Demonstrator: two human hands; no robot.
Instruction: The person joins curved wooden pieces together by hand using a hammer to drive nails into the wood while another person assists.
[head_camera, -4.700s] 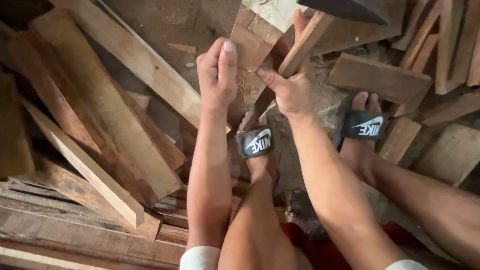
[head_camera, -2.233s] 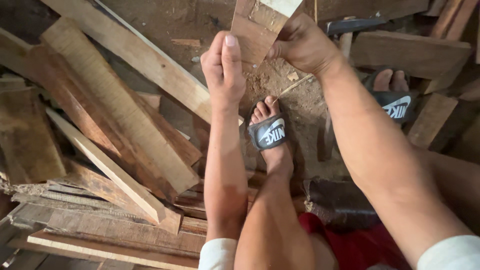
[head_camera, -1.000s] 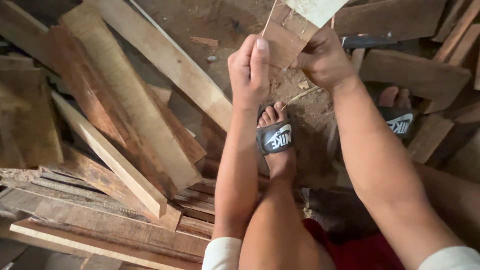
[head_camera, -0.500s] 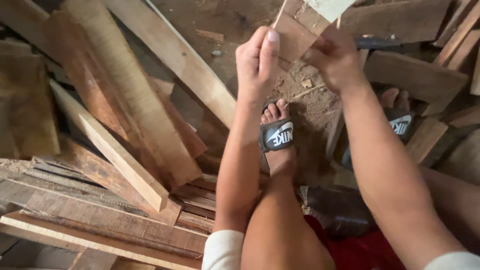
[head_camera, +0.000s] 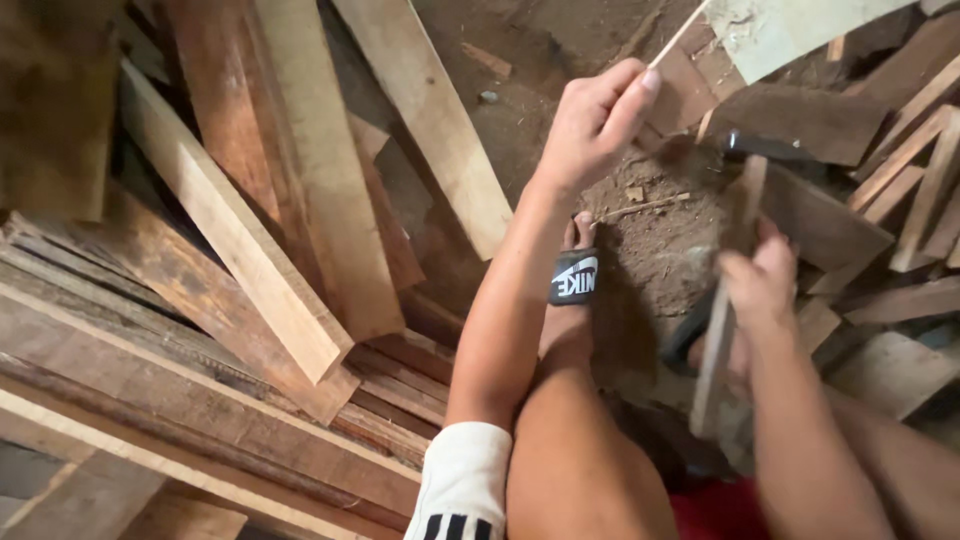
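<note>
The left hand (head_camera: 597, 122) is raised over the dirt floor (head_camera: 560, 60), its fingers bunched and pinching the lower end of a thin pale wooden sliver (head_camera: 678, 36), which runs up and to the right from the fingertips toward the top edge of the view, where it meets or passes a pale flat off-cut of board (head_camera: 790, 30); whether the two are joined or only overlap in the view cannot be told. The long axis of the sliver is therefore a steep diagonal, leaning away from the person. The right hand (head_camera: 762, 285) sits lower and to the right, nearer the body, clenched round the blurred wooden handle of a hammer-like tool (head_camera: 725, 300); the handle lies nearly upright in the view, with a dark head (head_camera: 775, 148) at its far end, just right of and below the pinched sliver. So the sliver lies up and to the left of the tool-holding hand, and the dark head is much closer to it than the right hand itself is. Between the two forearms a bare foot in a black slide sandal (head_camera: 574, 276) rests on the loose soil, toes pointing toward the left hand. To the left lies a heap of long rough reddish-brown and pale timber planks (head_camera: 250, 230), stacked at crossing angles, and more short dark wood scraps (head_camera: 880, 200) lie to the right beyond the tool. A white sleeve cuff with black stripes (head_camera: 462, 485) shows on the left arm.
</note>
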